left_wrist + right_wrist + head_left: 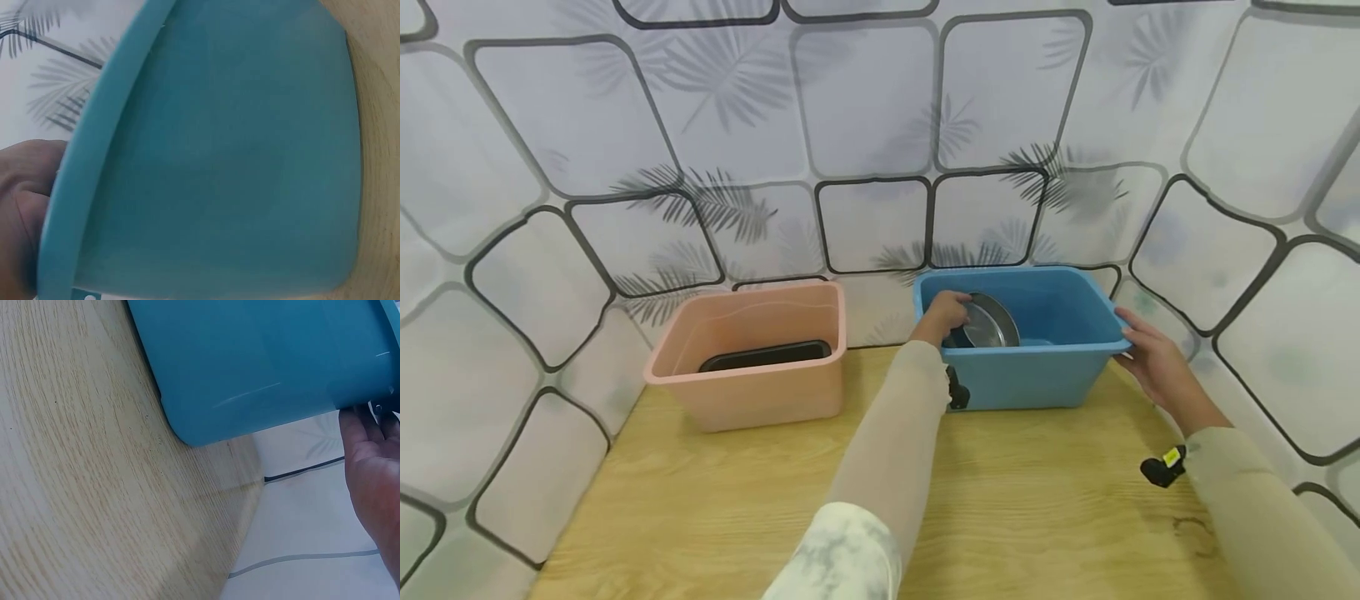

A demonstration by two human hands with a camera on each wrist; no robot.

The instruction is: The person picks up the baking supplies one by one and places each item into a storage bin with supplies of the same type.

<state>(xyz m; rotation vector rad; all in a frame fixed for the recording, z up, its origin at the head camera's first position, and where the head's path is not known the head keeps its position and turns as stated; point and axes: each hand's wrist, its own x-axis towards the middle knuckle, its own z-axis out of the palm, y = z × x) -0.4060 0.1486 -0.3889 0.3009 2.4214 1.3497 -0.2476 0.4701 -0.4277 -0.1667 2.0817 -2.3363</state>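
A round, shiny metal pan [992, 323] leans inside the blue plastic tub [1011, 379], its rim facing up. My left hand [950, 315] reaches over the tub's left front side and grips the pan's edge. In the left wrist view the tub's wall [231, 150] hides most of that hand [25, 206]. At the other end, my right hand [1153, 358] holds the tub's right rim. From the right wrist view, the fingers of this hand [375, 462] are tucked up under the rim.
To the left stands a pink plastic tub [767, 404] with a black tray-like item [767, 356] inside. Both tubs rest on a wood-grain table [1022, 500], close to a patterned curtain [880, 125] that runs behind and along the sides.
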